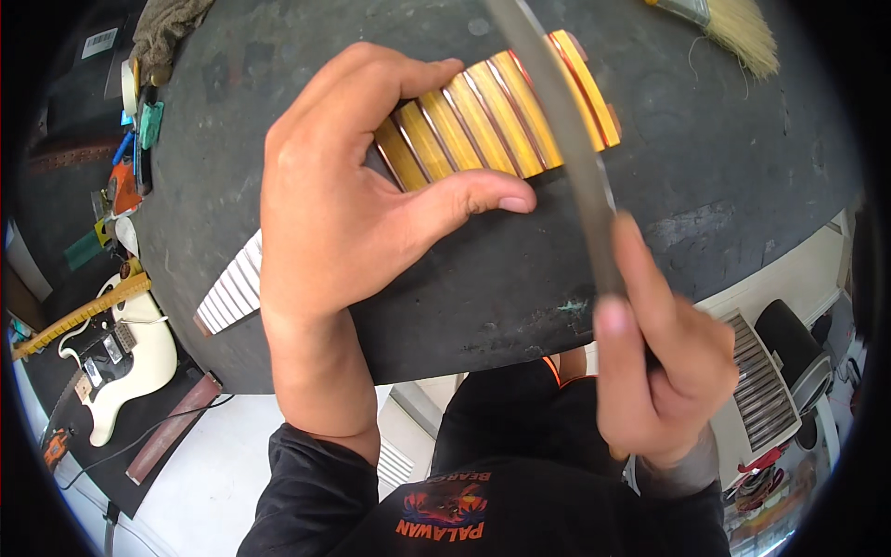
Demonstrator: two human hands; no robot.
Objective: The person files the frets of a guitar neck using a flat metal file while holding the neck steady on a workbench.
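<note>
My left hand (325, 195) is closed round a short yellow wooden piece (492, 121) crossed by several metal strips, with red edging near its right end; my thumb lies along the near side. In my right hand (668, 371) is a long, flat grey metal tool (580, 158), like a file, blurred by motion. It slants across the wooden piece near its right end; whether it touches is unclear. A white, ribbed, tapering piece (232, 288) lies partly hidden beside my left wrist.
A dark mat (445, 306) covers the bench. At top right lies a bristle brush (742, 37). Along the left are a rag (162, 37), assorted tools and a white electric guitar (130, 362). A slatted panel (761, 390) sits below the bench's right edge.
</note>
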